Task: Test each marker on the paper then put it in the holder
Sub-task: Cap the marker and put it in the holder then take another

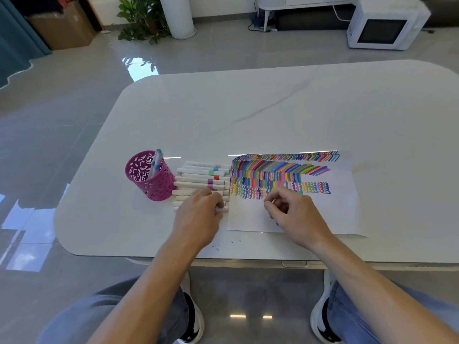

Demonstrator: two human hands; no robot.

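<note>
A row of several white markers (pixel 202 178) lies on the table between the pink cut-out holder (pixel 149 177) and the paper (pixel 293 194). The holder stands upright with two blue-banded markers (pixel 156 163) in it. The paper is covered with rows of coloured strokes on its upper half. My left hand (pixel 201 214) lies over the near end of the marker row, fingers curled around the nearest marker (pixel 221 209), whose end sticks out to the right. My right hand (pixel 293 214) rests on the paper with fingers loosely curled; I see nothing in it.
The white marble-look table (pixel 273 108) has a rounded near edge, with small blue ink specks (pixel 223 244) by it. On the floor beyond stand a white microwave (pixel 385 23), a potted plant (pixel 141 18) and a cardboard box (pixel 62 26). My knees are below the table.
</note>
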